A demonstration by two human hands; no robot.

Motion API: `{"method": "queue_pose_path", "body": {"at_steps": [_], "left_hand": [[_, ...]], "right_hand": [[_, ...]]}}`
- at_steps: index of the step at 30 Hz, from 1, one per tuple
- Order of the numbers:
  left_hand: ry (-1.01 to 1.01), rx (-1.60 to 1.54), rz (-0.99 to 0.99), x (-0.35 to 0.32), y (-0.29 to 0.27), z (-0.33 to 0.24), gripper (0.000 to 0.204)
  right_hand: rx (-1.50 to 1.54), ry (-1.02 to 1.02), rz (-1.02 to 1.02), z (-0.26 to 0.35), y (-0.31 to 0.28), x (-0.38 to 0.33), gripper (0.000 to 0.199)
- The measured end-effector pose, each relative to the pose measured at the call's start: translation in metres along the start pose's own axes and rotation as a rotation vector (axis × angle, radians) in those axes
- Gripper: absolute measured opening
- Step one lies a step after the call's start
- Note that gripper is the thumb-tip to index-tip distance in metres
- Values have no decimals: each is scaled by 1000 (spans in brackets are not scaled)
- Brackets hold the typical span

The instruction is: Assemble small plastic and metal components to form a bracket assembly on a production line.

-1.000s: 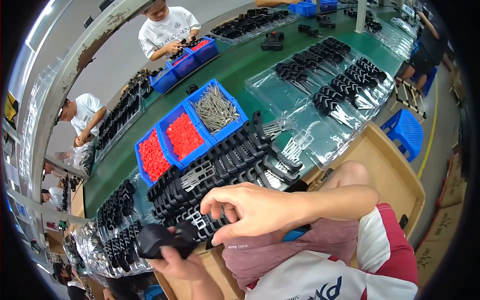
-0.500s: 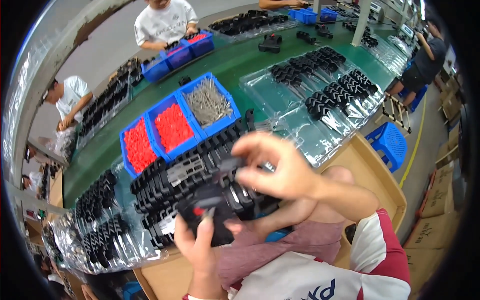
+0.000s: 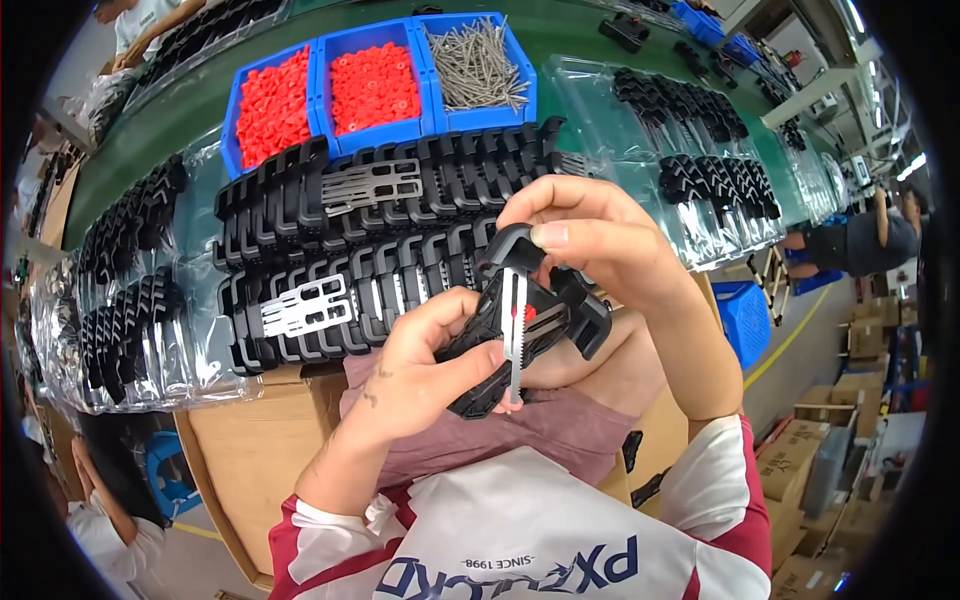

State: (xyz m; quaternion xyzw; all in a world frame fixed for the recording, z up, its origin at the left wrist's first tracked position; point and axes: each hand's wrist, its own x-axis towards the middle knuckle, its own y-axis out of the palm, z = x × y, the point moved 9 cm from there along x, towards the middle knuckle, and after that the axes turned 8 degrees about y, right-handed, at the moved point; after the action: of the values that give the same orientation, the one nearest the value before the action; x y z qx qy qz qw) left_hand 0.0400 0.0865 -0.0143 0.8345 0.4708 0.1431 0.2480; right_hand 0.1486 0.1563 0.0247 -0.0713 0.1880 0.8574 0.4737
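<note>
Between my hands, over my lap, is a black plastic holder (image 3: 473,397) with a small red part (image 3: 529,313) showing near its middle. My left hand (image 3: 415,365) is closed around its left side, thumb on top. With thumb and fingers my right hand (image 3: 605,240) pinches a hooked black jaw (image 3: 512,247). A silver toothed metal strip (image 3: 516,335) runs down from this jaw across the holder. Another black jaw (image 3: 588,318) sticks out at the holder's right. Whether the strip sits inside the holder or on top of it, I cannot tell.
Rows of black hooked parts (image 3: 400,262) with silver slotted plates (image 3: 312,305) lie beyond my hands. Blue bins (image 3: 322,95) behind hold red pieces and metal pins. Transparent plastic trays (image 3: 590,120) carry more black parts. A blue stool (image 3: 742,322) stands right.
My right hand has come down to the holder, with the jaw and strip now plainly visible. The left hand has moved up and right with the holder. The view has tilted downward.
</note>
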Motion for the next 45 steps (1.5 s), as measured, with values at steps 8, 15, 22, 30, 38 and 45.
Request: {"method": "queue_pose_path", "body": {"at_steps": [8, 15, 22, 30, 38, 45], "left_hand": [[45, -69, -62, -1, -8, -1, 21], [60, -195, -12, 0, -8, 3, 20], [18, -30, -61, 0, -11, 6, 19], [-15, 59, -114, -11, -18, -2, 16], [84, 253, -159, -42, -39, -5, 8], [184, 223, -447, -85, -78, -40, 12]], "right_hand": [[-166, -57, -81, 8, 4, 0, 28], [-179, -52, -87, 8, 3, 0, 27], [-257, -72, -96, 9, 5, 2, 28], [-270, -4, -43, 6, 19, 8, 32], [-336, 55, 90, -2, 73, 10, 30], [-451, -54, -39, 5, 106, 69, 29]]}}
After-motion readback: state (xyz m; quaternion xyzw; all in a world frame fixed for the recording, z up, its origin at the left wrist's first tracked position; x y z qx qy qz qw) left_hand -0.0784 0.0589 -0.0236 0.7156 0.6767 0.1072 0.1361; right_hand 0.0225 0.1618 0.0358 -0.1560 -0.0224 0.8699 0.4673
